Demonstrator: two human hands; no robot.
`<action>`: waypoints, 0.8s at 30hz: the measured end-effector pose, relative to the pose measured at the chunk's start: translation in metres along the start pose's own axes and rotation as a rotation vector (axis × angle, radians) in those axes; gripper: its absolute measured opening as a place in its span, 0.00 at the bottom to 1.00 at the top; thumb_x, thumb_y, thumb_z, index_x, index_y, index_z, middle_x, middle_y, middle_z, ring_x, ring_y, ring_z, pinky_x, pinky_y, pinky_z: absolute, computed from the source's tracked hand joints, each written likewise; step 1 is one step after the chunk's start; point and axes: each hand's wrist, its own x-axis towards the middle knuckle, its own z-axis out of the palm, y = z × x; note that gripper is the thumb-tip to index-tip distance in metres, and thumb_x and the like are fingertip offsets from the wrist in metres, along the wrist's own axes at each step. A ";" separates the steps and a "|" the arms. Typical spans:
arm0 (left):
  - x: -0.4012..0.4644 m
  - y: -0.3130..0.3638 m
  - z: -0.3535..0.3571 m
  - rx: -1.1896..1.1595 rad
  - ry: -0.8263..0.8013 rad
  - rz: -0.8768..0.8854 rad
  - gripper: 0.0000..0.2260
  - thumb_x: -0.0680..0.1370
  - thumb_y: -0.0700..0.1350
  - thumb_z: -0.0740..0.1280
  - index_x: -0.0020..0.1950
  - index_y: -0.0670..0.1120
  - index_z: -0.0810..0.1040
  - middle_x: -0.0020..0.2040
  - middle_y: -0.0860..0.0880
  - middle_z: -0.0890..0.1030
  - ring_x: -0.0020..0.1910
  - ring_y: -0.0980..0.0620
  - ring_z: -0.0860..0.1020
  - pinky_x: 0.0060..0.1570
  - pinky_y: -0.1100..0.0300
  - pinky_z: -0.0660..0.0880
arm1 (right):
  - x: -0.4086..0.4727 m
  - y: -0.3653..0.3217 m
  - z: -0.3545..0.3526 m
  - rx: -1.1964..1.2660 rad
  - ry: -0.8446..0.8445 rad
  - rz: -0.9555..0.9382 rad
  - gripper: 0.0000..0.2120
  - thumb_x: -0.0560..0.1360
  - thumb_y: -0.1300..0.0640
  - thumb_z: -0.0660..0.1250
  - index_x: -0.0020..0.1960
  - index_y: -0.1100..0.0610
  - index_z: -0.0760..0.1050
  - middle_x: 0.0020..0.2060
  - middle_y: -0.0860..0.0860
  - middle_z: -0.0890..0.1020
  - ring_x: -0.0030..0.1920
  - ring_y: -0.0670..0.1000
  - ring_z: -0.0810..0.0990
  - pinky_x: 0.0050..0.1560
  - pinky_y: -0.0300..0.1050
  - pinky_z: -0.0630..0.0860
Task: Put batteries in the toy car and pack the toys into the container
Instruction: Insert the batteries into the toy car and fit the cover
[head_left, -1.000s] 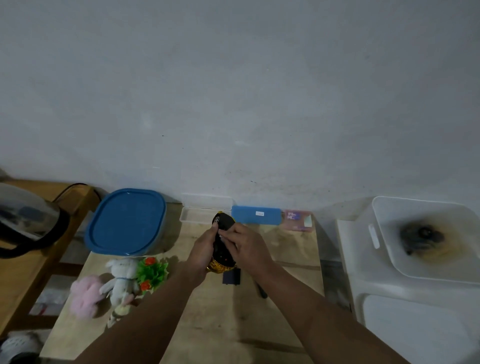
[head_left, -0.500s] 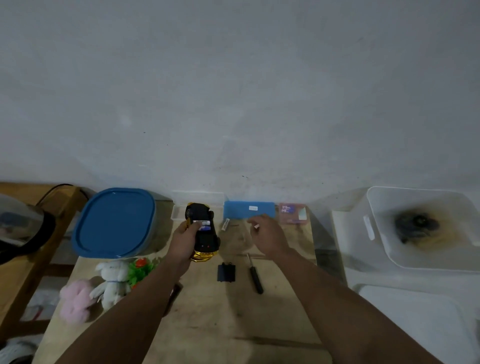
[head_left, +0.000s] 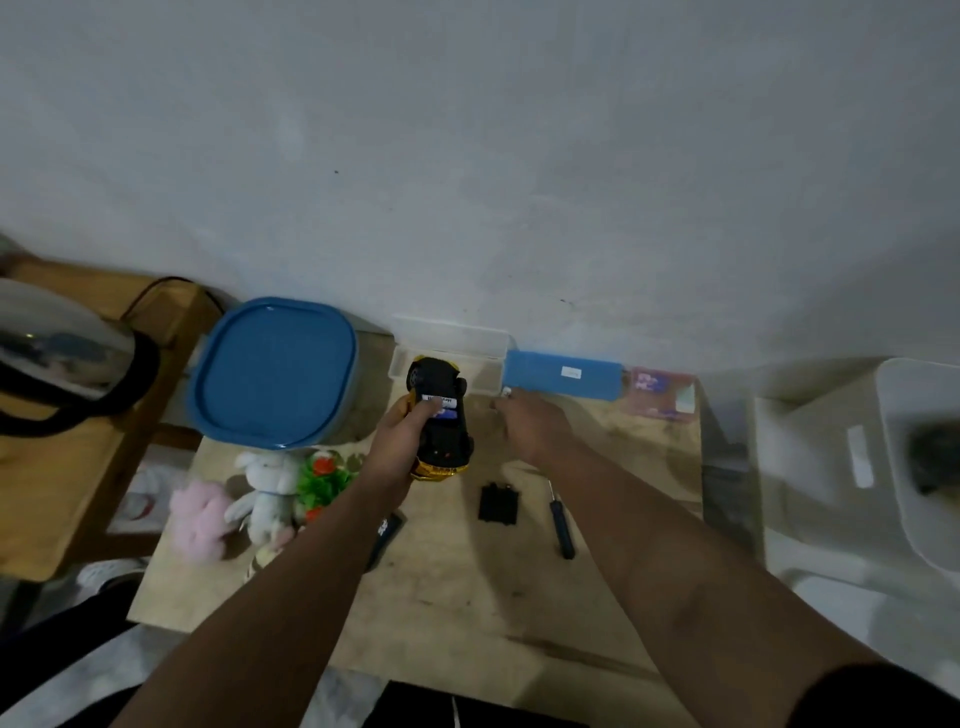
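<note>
My left hand (head_left: 396, 448) holds the black and yellow toy car (head_left: 442, 434) upside down above the wooden table (head_left: 467, 597). Batteries (head_left: 441, 406) show in its open underside. My right hand (head_left: 532, 427) reaches to the left end of the blue battery box (head_left: 563, 374), and its fingertips pinch a small white-ended battery (head_left: 506, 391). The black battery cover (head_left: 498, 503) and a screwdriver (head_left: 563, 526) lie on the table below my right hand. The container with a blue lid (head_left: 275, 371) stands shut at the back left.
A pink plush (head_left: 200, 512), a white bunny (head_left: 265, 488) and a green and red toy (head_left: 324, 475) lie at the left edge. A clear open case (head_left: 449, 343) and a pink pack (head_left: 660, 392) sit against the wall. A kettle (head_left: 57, 364) is far left, a white bin (head_left: 914, 457) far right.
My right hand left the car, moved right, then reached back left to the battery by the blue box. My left hand kept the car and shifted it slightly left.
</note>
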 end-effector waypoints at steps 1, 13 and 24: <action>0.001 0.000 -0.001 -0.012 -0.007 -0.001 0.10 0.81 0.48 0.69 0.62 0.47 0.80 0.56 0.39 0.86 0.54 0.37 0.85 0.59 0.41 0.81 | 0.001 0.002 0.000 -0.001 0.003 0.005 0.17 0.81 0.62 0.59 0.69 0.55 0.73 0.62 0.59 0.76 0.58 0.63 0.77 0.51 0.51 0.72; 0.006 0.001 -0.020 -0.097 -0.111 -0.005 0.23 0.81 0.59 0.67 0.70 0.46 0.79 0.61 0.37 0.84 0.59 0.37 0.83 0.63 0.39 0.79 | -0.009 0.009 0.000 -0.030 0.060 0.236 0.11 0.82 0.54 0.58 0.62 0.56 0.69 0.51 0.56 0.80 0.51 0.58 0.81 0.46 0.50 0.74; -0.017 0.023 -0.045 -0.153 -0.257 -0.013 0.21 0.83 0.59 0.62 0.64 0.45 0.83 0.53 0.39 0.85 0.48 0.41 0.85 0.52 0.46 0.83 | -0.061 -0.024 -0.010 0.466 0.369 0.447 0.09 0.77 0.55 0.70 0.57 0.50 0.77 0.47 0.49 0.83 0.48 0.52 0.82 0.44 0.44 0.76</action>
